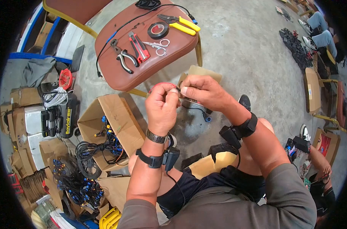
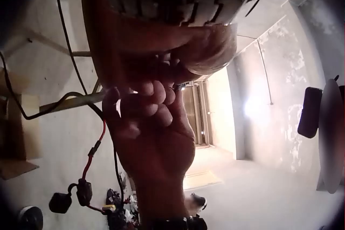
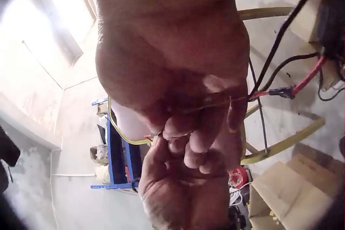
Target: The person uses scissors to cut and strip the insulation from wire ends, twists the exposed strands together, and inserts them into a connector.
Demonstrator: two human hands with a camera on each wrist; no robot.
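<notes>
In the head view the left hand (image 1: 163, 107) and right hand (image 1: 206, 92) meet fingertip to fingertip, pinching thin wires between them. A red wire (image 1: 164, 83) loops over the left fingers. Below the hands hangs a black cable with a blue-ringed connector (image 1: 208, 119). The left wrist view shows a red wire with an in-line fuse holder (image 2: 84, 192) hanging under the fingers. In the right wrist view a dark sleeve piece (image 3: 282, 93) sits on the red wire beside the right hand (image 3: 178, 79). The exact joint between the fingertips is hidden.
A brown chair seat (image 1: 158, 63) holds pliers (image 1: 124, 57), a red cutter (image 1: 139, 47), scissors (image 1: 158, 46), black tape (image 1: 158, 29) and yellow-handled strippers (image 1: 179, 23). An open carton (image 1: 122, 124) with cables stands left; a heap of connectors (image 1: 76, 183) lies lower left.
</notes>
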